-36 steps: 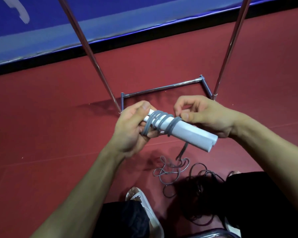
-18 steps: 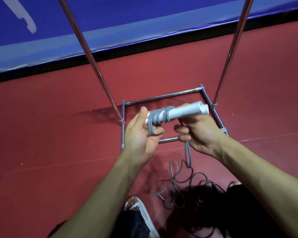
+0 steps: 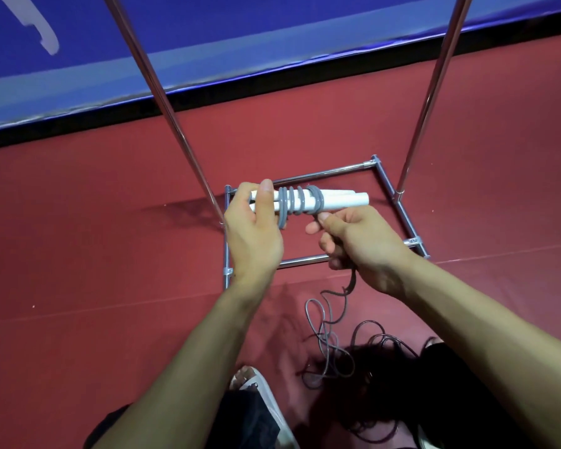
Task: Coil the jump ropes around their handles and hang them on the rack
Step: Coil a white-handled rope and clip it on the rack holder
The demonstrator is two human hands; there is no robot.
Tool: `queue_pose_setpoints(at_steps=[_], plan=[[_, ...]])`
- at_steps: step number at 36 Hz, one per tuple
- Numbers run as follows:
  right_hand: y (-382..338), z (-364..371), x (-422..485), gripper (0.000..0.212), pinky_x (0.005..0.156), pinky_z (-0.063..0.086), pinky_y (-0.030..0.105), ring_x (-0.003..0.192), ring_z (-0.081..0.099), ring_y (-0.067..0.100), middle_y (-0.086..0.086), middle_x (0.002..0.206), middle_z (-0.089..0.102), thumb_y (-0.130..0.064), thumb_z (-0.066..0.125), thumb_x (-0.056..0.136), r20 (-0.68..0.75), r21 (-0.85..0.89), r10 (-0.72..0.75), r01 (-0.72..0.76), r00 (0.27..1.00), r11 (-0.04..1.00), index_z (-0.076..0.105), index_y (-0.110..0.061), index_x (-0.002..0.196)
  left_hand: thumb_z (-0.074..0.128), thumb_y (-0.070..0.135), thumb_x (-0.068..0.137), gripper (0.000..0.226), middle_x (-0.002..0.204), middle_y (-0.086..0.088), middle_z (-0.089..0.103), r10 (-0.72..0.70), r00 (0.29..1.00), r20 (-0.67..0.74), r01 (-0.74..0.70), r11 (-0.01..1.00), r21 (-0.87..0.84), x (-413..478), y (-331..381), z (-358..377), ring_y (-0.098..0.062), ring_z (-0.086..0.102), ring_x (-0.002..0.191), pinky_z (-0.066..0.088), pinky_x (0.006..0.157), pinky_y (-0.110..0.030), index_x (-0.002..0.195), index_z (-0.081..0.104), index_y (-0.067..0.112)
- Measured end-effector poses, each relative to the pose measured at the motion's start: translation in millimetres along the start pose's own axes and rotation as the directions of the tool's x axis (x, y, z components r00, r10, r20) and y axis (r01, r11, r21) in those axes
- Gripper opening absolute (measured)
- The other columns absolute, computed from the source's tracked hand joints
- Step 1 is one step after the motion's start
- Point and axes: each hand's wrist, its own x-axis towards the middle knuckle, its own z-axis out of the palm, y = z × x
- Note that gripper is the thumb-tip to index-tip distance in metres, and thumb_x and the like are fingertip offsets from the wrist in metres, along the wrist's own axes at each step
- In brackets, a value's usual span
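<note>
A red floor point(image 3: 78, 254) carries a metal rack point(image 3: 305, 261), its base lying beyond and beneath the fingers. The left hand point(image 3: 253, 234) curls its fingers round one end of two white handles point(image 3: 340, 199), held level. The right hand point(image 3: 363, 244) pinches the grey rope point(image 3: 297, 204) just below the coils wound beside the left fingers; loose rope trails down to the floor.

I work from a single wide-angle head camera, facing forward and steeply down over the person's forearms. It sits close to the left hand point(image 3: 253, 234) and right hand point(image 3: 363, 244), which hold mid-frame, with the rack base point(image 3: 324, 173) on the red floor point(image 3: 78, 238) just beyond them. The upper edge reaches the blue wall panel point(image 3: 272, 43); the lower edge takes in a white shoe point(image 3: 266, 396).
</note>
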Motion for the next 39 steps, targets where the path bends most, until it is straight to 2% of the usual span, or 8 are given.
queue_pose_setpoints(at_steps=[5,9,14,16,19,26,34,39], plan=[[-8.2,-3.5,-6.6,0.034,0.039,0.025,0.019,0.04,0.03,0.009,0.002,0.046,0.049,-0.02,0.052,0.101,0.067,-0.006,0.071,-0.071,0.995,0.997,0.063,-0.001,0.075,0.048,0.026,0.097,0.026,0.055,0.009,0.042,0.137,0.99,-0.029,-0.131,0.977,0.17,6.2,-7.5,-15.2,-0.004,0.039,0.052,0.033,0.055,-0.021,0.075,0.049,0.011],[-6.7,-8.3,-9.6,0.015,0.042,0.027,0.022,0.042,0.034,0.013,0.0,0.048,0.057,-0.018,0.071,0.088,0.022,-0.307,-0.026,0.031,0.999,0.951,0.06,-0.009,0.082,0.05,0.024,0.097,0.021,0.054,0.011,0.045,0.206,0.977,0.054,-0.213,0.938,0.274,5.4,-7.5,-22.9,-0.008,0.046,0.054,0.033,0.055,-0.02,0.078,0.048,0.016],[-5.8,-18.5,-6.7,0.018,0.048,0.034,0.014,0.047,0.051,0.004,-0.003,0.06,0.067,-0.023,0.067,0.091,0.065,-0.704,-0.238,0.214,0.969,0.677,0.06,-0.017,0.075,0.051,0.02,0.096,0.022,0.053,0.002,0.046,0.274,0.941,0.197,-0.327,0.887,0.328,-0.6,-12.4,-29.6,-0.026,0.044,0.059,0.028,0.052,-0.028,0.078,0.052,0.007],[-6.5,-23.2,-5.1,0.027,0.058,0.037,0.028,0.058,0.051,0.015,-0.001,0.065,0.064,-0.025,0.061,0.095,0.099,-0.789,-0.268,0.24,0.958,0.565,0.054,-0.023,0.068,0.051,0.019,0.096,0.02,0.054,0.012,0.043,0.288,0.925,0.249,-0.362,0.866,0.345,-2.6,-14.8,-32.3,-0.019,0.044,0.057,0.028,0.052,-0.02,0.079,0.053,0.008],[-6.4,-26.6,-3.8,0.033,0.06,0.03,0.034,0.067,0.044,0.026,0.002,0.066,0.055,-0.032,0.056,0.097,0.214,-0.854,-0.243,0.302,0.946,0.424,0.043,-0.025,0.068,0.051,0.019,0.095,0.019,0.055,0.02,0.041,0.278,0.909,0.309,-0.382,0.852,0.358,-5.4,-18.7,-36.2,-0.003,0.044,0.052,0.031,0.055,-0.006,0.079,0.053,0.01],[-9.2,-36.2,-3.9,0.016,0.072,0.051,0.044,0.077,0.048,0.022,-0.008,0.068,0.053,-0.031,0.071,0.085,0.381,-0.846,-0.261,0.448,0.887,0.289,0.056,-0.025,0.089,0.05,0.023,0.095,0.019,0.054,0.012,0.043,0.209,0.897,0.389,-0.351,0.872,0.342,-6.0,-16.7,-44.3,-0.01,0.043,0.052,0.03,0.051,-0.012,0.078,0.051,0.014],[-14.5,-52.3,3.0,0.009,0.068,0.043,0.032,0.074,0.056,0.018,-0.01,0.081,0.059,-0.028,0.078,0.08,0.43,-0.72,-0.32,0.535,0.844,0.442,0.074,-0.02,0.081,0.048,0.024,0.093,0.022,0.059,0.0,0.051,0.104,0.893,0.438,-0.236,0.937,0.258,-7.1,0.4,-55.2,-0.009,0.044,0.056,0.037,0.056,-0.025,0.072,0.053,0.019],[-20.1,-53.9,0.4,0.005,0.061,0.049,0.039,0.065,0.063,0.029,0.001,0.075,0.07,-0.023,0.079,0.079,0.501,-0.618,-0.242,0.539,0.831,0.572,0.076,-0.02,0.081,0.047,0.041,0.086,0.037,0.067,-0.012,0.06,-0.01,0.827,0.561,-0.109,0.978,0.177,-7.9,4.6,-59.9,-0.017,0.051,0.055,0.043,0.057,-0.032,0.076,0.06,0.009]])
